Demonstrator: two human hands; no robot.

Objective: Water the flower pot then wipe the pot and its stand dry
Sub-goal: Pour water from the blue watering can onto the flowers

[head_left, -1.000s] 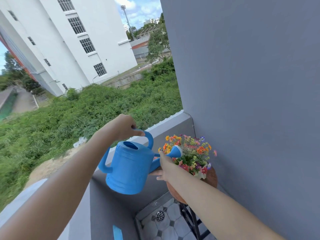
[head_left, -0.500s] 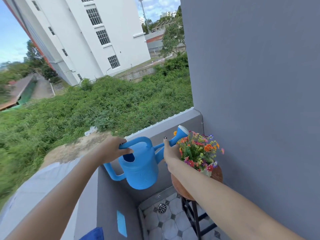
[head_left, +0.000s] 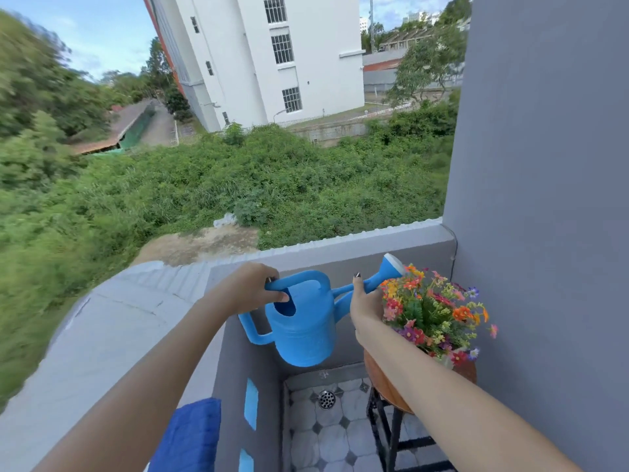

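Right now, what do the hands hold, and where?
The blue plastic watering can: left hand on its top handle, right hand on its spout.

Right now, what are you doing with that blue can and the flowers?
A person on a balcony holds a blue watering can with both hands: the left hand grips the top handle, the right hand steadies the spout. The spout's head points upward beside the colourful flowers, and no water is visible pouring. The flower pot sits on a round wooden stand against the grey wall. A blue cloth lies on the ledge, not yet used for wiping.
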